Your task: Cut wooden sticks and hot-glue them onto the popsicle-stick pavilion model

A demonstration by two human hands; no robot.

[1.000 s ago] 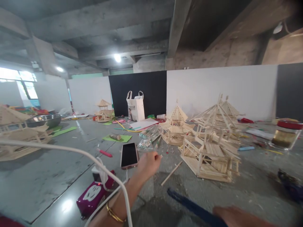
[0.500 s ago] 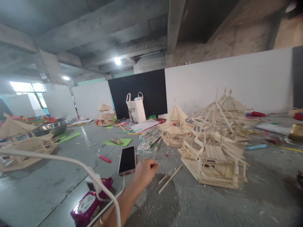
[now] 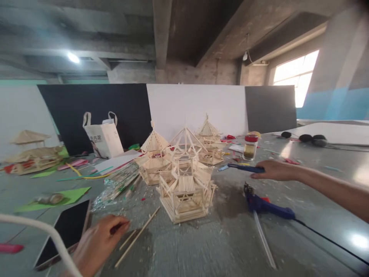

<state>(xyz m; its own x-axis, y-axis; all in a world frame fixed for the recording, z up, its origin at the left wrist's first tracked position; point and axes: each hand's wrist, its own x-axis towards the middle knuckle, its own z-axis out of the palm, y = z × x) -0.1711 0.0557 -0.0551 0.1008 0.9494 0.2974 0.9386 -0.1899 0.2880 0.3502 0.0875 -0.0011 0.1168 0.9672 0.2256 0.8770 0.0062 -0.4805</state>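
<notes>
At the lower left of the grey table (image 3: 201, 246), the left hand (image 3: 98, 242) rests low with its fingers curled inward, thumb and forefinger pressed together on something small and dark; blur makes it hard to tell what that is. Just beside its fingertips lie thin pale wooden sticks (image 3: 138, 236), flat on the table and pointing up toward a pale stick-built pavilion model with railings (image 3: 186, 192), which stands near the middle. Left of the hand, a black-screened smartphone (image 3: 67, 231) lies face up, and a white cable (image 3: 40, 234) arcs across in front of it. Farther right, the right hand (image 3: 273, 170) reaches out flat, palm down, fingers nearly straight and close together, its fingertips touching the end of a slim dark blue tool (image 3: 245, 167) lying on the table. Nearer the camera lies a blue glue gun (image 3: 268, 206) with a pale glue stick (image 3: 263, 240) trailing from it. Behind the blue tool stands a red-lidded glass jar (image 3: 250, 147).
</notes>
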